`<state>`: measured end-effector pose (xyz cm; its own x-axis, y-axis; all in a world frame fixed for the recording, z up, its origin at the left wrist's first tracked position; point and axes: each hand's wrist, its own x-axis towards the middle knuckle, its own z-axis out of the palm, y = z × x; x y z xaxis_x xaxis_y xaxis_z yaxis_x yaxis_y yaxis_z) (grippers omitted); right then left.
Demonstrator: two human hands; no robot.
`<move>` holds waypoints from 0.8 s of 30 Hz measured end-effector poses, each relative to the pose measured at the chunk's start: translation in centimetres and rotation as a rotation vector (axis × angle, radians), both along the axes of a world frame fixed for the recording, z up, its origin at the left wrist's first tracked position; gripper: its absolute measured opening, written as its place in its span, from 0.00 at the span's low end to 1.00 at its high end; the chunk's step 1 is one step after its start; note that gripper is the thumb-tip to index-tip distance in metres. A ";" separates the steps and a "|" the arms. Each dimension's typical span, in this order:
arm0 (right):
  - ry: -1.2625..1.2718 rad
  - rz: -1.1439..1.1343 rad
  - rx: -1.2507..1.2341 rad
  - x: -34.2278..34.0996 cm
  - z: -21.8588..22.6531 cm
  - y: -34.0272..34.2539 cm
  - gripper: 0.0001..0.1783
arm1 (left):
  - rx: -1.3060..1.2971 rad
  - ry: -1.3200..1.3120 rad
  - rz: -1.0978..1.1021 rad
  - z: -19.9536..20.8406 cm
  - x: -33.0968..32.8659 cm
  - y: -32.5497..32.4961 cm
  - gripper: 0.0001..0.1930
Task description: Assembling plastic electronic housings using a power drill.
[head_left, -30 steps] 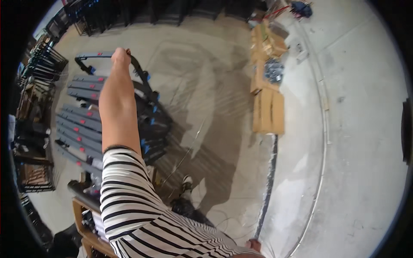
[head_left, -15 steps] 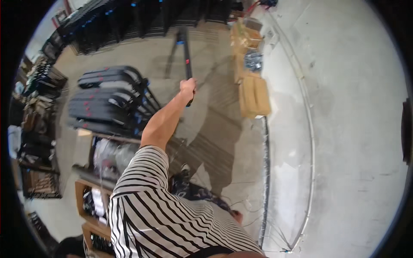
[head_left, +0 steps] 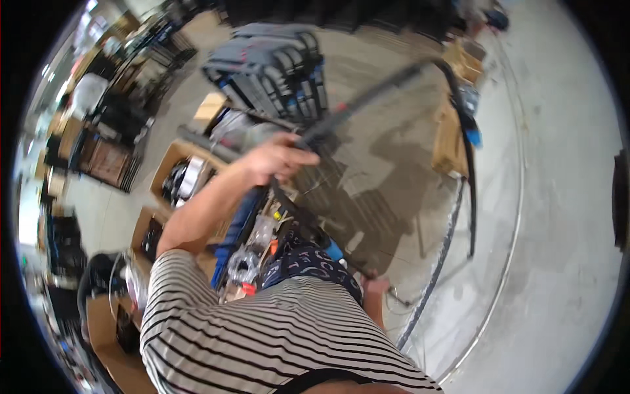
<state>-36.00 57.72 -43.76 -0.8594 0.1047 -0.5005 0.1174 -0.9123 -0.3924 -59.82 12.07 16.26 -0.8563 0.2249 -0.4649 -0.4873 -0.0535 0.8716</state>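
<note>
A black tubular frame [head_left: 377,90] with long bent legs and blue fittings spans the space before me, blurred by motion. My left hand [head_left: 282,159] is closed round one of its tubes, with the thumb side toward the right. Another leg of the frame hangs down on the right, in front of the wall. My right hand [head_left: 375,287] is low beside my hip, blurred, and appears closed at the lower end of a tube; its fingers show only in part. Dark patterned cloth [head_left: 305,262] shows below my striped shirt [head_left: 262,328].
Grey folded units with black legs [head_left: 262,59] stand stacked ahead. Cardboard cartons [head_left: 451,141] line the wall [head_left: 564,197] at right. To my left are open cardboard boxes [head_left: 167,172] and a blue-edged holder [head_left: 230,240] of small parts. Racks and carts [head_left: 102,157] stand farther left.
My left hand has come back toward my body and the frame has swung across to the right. My right hand has risen slightly. The view has turned left.
</note>
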 end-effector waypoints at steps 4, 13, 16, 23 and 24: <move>-0.770 0.157 0.034 7.1 7.3 -6.6 0.34 | -0.128 0.110 -0.066 -2.3 13.6 -3.1 0.10; -0.127 0.206 0.317 7.3 23.0 -26.0 0.19 | -0.282 0.412 0.394 -0.3 50.8 -20.2 0.10; -0.168 0.259 0.079 8.9 28.6 -36.5 0.20 | -0.268 0.395 0.973 -7.1 66.0 -26.3 0.08; -0.022 0.652 0.143 18.7 36.3 -54.2 0.17 | -0.834 -0.183 1.729 -25.0 86.7 -34.4 0.18; 0.004 0.746 0.194 19.4 36.9 -56.1 0.16 | -0.774 -0.334 1.773 -26.8 88.9 -33.8 0.22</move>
<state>-16.59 1.66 -6.90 -0.7383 -0.4178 -0.5295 0.6731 -0.5066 -0.5387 29.04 -21.73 -10.59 0.2784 -0.9417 -0.1888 -0.4448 -0.3006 0.8437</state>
